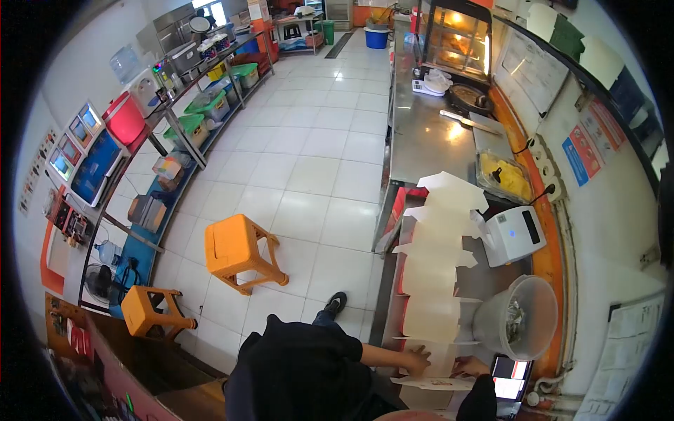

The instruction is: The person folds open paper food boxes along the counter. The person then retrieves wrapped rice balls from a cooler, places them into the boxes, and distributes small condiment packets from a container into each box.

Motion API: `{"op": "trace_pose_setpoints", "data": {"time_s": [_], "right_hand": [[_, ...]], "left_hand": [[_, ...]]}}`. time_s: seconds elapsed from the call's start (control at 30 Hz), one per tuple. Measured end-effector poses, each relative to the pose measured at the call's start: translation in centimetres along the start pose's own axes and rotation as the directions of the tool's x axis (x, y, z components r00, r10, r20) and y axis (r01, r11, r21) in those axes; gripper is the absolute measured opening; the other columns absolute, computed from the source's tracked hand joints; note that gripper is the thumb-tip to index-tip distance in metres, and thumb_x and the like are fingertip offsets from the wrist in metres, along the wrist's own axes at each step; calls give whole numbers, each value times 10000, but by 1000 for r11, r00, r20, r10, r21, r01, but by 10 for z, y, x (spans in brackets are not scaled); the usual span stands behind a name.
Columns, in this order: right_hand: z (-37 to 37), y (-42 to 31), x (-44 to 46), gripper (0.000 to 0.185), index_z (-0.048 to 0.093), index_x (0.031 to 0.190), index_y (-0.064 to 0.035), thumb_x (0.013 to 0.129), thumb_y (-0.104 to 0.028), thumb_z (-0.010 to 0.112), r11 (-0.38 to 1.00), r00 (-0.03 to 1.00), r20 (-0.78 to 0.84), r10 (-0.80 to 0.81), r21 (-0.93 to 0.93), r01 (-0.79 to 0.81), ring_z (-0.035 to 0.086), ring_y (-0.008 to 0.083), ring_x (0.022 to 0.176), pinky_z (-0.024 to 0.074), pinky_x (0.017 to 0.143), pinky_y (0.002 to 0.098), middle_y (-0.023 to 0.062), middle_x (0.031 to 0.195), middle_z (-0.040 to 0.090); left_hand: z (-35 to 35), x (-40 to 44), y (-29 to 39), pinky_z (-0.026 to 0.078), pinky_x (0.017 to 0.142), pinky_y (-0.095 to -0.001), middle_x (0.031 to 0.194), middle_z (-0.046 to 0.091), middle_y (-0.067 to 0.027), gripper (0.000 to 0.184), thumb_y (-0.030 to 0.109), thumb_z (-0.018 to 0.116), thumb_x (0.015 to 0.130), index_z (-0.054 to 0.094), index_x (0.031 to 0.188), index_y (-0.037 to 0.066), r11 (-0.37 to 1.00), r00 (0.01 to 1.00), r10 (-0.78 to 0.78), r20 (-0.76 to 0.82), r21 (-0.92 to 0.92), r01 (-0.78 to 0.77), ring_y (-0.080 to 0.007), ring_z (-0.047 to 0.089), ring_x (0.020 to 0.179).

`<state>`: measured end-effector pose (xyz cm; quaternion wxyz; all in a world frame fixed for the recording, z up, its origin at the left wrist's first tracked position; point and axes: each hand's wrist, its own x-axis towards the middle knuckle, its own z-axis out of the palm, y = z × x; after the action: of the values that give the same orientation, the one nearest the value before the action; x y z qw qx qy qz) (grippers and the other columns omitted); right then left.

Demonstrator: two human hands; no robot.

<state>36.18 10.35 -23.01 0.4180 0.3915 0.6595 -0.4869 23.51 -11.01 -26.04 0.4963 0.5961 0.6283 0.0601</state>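
A row of unfolded cardboard food boxes (430,270), white inside with red outer sides, lies overlapping along the metal counter. At its near end, my left hand (418,361) rests with fingers stretched over the nearest cardboard box (441,358). My right hand (470,366) has its fingers bent at the right edge of that same box, gripping its side. A raised front flap (435,383) stands just below both hands. Beside my right hand lies a phone (510,379) with a lit screen. The undersides of my fingers are hidden.
A clear plastic bucket (516,318) and a white printer (514,236) stand right of the boxes. Farther along are a tub of yellow food (504,177), a knife (460,118) and a heated display case (458,42). Orange stools (242,249) stand on the tiled floor.
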Motion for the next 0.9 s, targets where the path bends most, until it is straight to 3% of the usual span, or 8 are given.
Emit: {"op": "trace_pose_setpoints", "data": {"time_s": [0.07,0.13,0.23,0.33,0.53,0.83,0.9], "right_hand": [[4,-6,-3,423,548,1136,-80,727,-124,649,999,1000,24,-11,43,10,623,137,796,463,646,263,41,915,634],[5,-1,-1,447,532,1155,-77,725,-103,649,996,998,52,-20,87,15,622,147,791,477,653,272,50,920,630],[10,1,1,485,524,1170,-74,704,-55,657,999,999,-14,-50,-14,50,613,161,805,500,666,293,59,945,620],[9,-5,-12,525,530,1172,-71,671,-33,683,1000,997,-72,-29,-3,29,603,170,834,505,669,294,48,1002,609],[10,4,-12,470,580,1113,-40,661,-47,708,995,995,-1,-96,39,96,607,183,848,522,697,301,63,983,632],[7,10,-2,349,605,1080,-33,732,-32,636,989,992,-25,-121,84,122,630,163,771,531,668,284,64,930,647],[9,6,-11,311,611,1042,15,748,-73,662,988,993,-59,-102,111,108,641,194,767,546,669,301,106,901,652]], "left_hand": [[3,0,1,121,1024,-592,1417,213,-166,542,258,527,749,449,1267,120,997,997,-71,0,-20,71,-343,84,1333],[17,8,-2,29,1007,-627,1446,165,-118,571,325,567,732,446,1279,217,962,995,-81,-55,257,93,-331,55,1339],[26,19,-7,13,1007,-629,1453,157,-106,582,355,569,730,440,1284,229,932,994,-94,-62,344,110,-316,63,1343],[25,29,-14,1,1006,-631,1455,159,-92,578,363,566,735,438,1285,239,935,996,-90,-8,344,87,-322,74,1341],[32,23,-15,-5,1011,-626,1449,171,-100,554,344,536,763,423,1295,237,928,996,-40,-83,367,67,-332,99,1334],[39,35,-23,6,1009,-626,1449,165,-112,563,374,517,769,414,1304,230,913,997,-26,-70,404,52,-344,97,1329],[39,36,-23,7,1007,-629,1451,160,-110,576,386,526,761,413,1304,231,915,998,-29,-59,400,50,-345,94,1329]]}}
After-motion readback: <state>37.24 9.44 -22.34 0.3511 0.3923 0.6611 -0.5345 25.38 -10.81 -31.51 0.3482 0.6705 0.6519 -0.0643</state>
